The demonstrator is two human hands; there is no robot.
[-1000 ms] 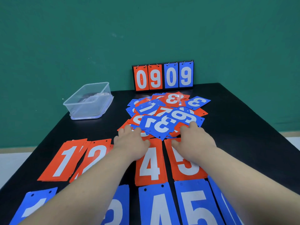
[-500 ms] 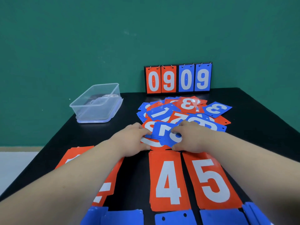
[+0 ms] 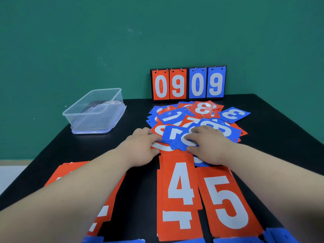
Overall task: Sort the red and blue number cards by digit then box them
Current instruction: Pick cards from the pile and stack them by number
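- Number cards, red and blue mixed, lie in one loose pile (image 3: 191, 121) at the middle of the black table (image 3: 271, 130), too overlapped for me to count. I can read two 3s and two 7s, one red and one blue of each.
- One blue card (image 3: 172, 135) sits on the pile's near edge, between my two hands.
- My right hand (image 3: 208, 146) holds that card. The fingers are bent over its right end and the thumb is at its near edge.
- My left hand (image 3: 142, 148) meets the pile's left edge with lightly curled fingers. I cannot tell whether they grip anything.
- Two sorted red stacks lie just in front of my hands. The red 4 stack (image 3: 180, 186) shows two 4s, the lower one slid toward me. The red 5 stack (image 3: 226, 202) beside it shows one 5.
- More red cards (image 3: 114, 192) lie under my left forearm, their digits hidden.
- Blue cards (image 3: 278, 236) show only as slivers along the bottom edge.
- One scoreboard stand (image 3: 188, 83) is upright at the table's far edge with four cards: red 0, red 9, blue 0, blue 9.
- One clear plastic box (image 3: 94, 113) stands far left, well apart from the pile.
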